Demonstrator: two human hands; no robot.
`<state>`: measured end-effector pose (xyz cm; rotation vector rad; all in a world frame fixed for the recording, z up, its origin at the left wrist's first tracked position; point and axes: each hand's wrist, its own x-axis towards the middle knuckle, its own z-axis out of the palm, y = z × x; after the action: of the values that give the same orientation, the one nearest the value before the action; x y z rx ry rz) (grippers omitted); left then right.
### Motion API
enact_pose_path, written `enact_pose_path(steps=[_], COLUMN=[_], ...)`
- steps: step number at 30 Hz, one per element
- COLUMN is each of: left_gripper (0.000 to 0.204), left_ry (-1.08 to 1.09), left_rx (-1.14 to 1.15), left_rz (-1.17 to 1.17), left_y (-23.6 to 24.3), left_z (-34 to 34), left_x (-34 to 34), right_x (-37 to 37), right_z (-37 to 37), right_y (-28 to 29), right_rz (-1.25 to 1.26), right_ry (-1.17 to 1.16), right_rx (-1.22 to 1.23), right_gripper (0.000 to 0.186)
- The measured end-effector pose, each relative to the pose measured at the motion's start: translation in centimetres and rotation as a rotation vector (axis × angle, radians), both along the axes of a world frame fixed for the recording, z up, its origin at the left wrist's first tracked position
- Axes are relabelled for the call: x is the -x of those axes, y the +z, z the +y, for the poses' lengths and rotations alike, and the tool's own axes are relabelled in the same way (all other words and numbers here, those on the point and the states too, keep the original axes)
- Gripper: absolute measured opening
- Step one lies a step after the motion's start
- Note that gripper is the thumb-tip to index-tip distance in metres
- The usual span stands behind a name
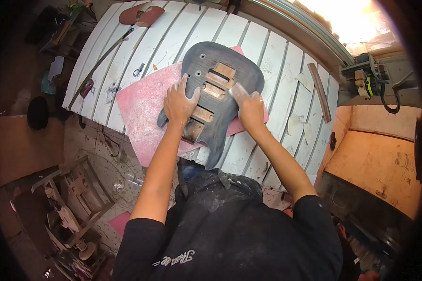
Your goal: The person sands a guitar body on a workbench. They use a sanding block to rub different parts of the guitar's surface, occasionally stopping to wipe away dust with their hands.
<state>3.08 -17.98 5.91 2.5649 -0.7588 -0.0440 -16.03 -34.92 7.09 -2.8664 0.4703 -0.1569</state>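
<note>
A dark grey electric guitar body lies on a pink sheet, with its horned end toward me. Bare wood shows inside several of its cut-out cavities. My left hand rests on the left part of the body with its fingers spread, and pale dust coats the fingertips. On the right side, my right hand is closed around a small pale pad that looks like folded sandpaper, held against the body beside the middle cavities. Blur hides the pad's details.
The white slatted table bears a reddish-brown sanding sheet at the far left. A long thin dark strip lies at the left, a brown wooden strip at the right. Scraps of pale paper are near the right strip.
</note>
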Motion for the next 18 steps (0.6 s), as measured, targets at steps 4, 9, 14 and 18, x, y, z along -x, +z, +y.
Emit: enact_pose_path(steps=[4, 9, 14, 18], left_gripper=[0.074, 0.073, 0.073, 0.073], left_ry=[0.0, 0.007, 0.009, 0.002], left_rx=[0.004, 0.009, 0.021, 0.015], left_rz=[0.019, 0.001, -0.019, -0.01], left_y=[0.2, 0.1, -0.5, -0.5], left_z=[-0.2, -0.2, 0.0, 0.0], left_x=[-0.2, 0.1, 0.0, -0.1], right_x=[1.2, 4.0, 3.7, 3.8], right_z=[4.4, 7.0, 10.4, 9.7], right_y=[-1.2, -0.7, -1.2, -0.3], right_rz=[0.107, 0.052, 0.188, -0.02], right_ry=[-0.102, 0.154, 0.017, 0.207], right_rx=[0.068, -0.095, 0.037, -0.045], right_gripper=[0.063, 0.065, 0.063, 0.058])
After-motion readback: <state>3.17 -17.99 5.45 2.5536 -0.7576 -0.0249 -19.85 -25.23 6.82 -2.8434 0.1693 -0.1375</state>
